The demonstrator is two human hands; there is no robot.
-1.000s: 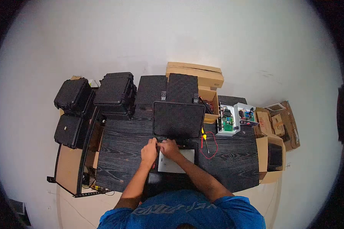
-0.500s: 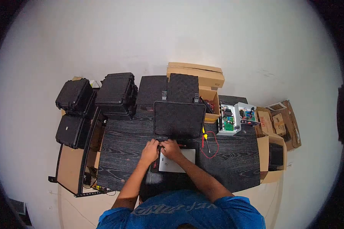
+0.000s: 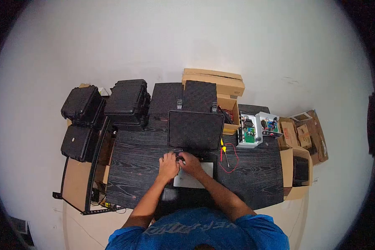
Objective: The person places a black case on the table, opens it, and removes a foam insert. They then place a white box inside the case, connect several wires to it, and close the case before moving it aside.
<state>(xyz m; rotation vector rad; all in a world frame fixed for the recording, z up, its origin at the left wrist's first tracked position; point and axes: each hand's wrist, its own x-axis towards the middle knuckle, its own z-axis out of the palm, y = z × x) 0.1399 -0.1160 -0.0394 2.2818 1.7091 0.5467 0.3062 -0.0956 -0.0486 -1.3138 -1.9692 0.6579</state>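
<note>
An open black case lies in front of me, its lid tipped back and its base around a silver metal panel. My left hand is over the panel's upper left corner, fingers bent and close together. Right beside it, my right hand is closed in a pinch, its fingertips meeting those of the left. Something small and dark shows between the two hands; its kind cannot be made out. Both hands cover the panel's upper left part.
A yellow-handled screwdriver and a red wire lie right of the case. Behind are an open white box with a green circuit board and a cardboard box of cables. Black cases stand at the back left.
My left hand has shifted slightly right and now overlaps the panel's left edge. Its wrist hides the red item seen there before. The right hand has moved slightly right.
</note>
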